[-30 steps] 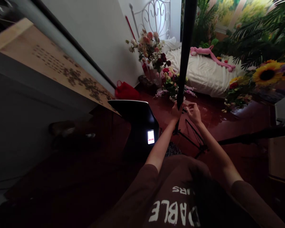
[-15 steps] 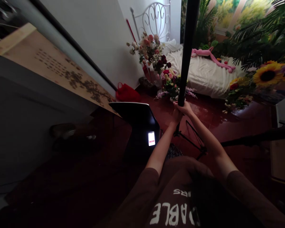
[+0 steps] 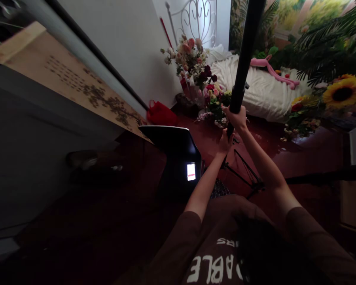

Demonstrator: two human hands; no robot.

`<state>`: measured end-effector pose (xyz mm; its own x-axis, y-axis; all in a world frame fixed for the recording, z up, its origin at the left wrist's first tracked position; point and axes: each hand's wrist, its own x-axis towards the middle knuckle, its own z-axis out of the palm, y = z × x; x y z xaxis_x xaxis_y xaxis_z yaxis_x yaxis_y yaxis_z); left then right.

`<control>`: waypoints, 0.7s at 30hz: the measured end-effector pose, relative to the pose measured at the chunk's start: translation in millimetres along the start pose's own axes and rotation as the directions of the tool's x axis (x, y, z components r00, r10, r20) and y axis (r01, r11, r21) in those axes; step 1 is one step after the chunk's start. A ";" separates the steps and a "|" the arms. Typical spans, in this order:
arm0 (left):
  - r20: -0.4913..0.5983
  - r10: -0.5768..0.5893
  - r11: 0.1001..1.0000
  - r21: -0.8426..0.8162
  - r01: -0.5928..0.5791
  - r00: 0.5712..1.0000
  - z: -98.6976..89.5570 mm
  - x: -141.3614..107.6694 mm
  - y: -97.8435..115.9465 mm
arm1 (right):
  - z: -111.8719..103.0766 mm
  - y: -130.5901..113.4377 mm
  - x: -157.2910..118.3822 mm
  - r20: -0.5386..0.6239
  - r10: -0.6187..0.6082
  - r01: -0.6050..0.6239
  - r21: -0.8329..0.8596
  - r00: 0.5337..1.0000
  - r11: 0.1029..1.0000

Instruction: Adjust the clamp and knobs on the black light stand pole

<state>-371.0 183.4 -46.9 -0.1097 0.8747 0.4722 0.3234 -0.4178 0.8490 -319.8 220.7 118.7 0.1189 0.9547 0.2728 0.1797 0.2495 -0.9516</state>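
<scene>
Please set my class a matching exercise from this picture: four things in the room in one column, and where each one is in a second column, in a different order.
Things:
A. black pole
B. pink stuffed toy
C. red bag
D. curly white metal bed end

Places:
1. on the floor against the white wall
2. beyond the far end of the white bedding
3. gripped by the left hand and the right hand
4. lying on the white bedding

Right pairs: A-3, B-4, C-1, D-2.
</scene>
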 end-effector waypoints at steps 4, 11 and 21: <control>-0.020 -0.016 1.000 -0.002 0.015 1.000 1.1 -0.9 1.5 | 1.2 -20.3 12.1 -0.003 -0.044 0.044 -0.008 0.999 0.999; -0.069 -0.039 0.998 0.041 0.042 0.997 5.7 -2.2 0.7 | -6.4 -29.9 3.9 0.061 -0.042 0.044 -0.036 0.997 0.998; -0.071 -0.078 0.997 0.012 0.079 0.994 6.5 -1.5 0.8 | -59.1 37.0 -77.5 0.116 -0.032 0.043 -0.094 0.993 0.995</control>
<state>-364.5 183.3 -48.4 -0.2006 0.8849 0.4204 0.3254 -0.3445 0.8806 -264.7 146.4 70.7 -0.0014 0.9586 0.2849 0.2759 0.2742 -0.9212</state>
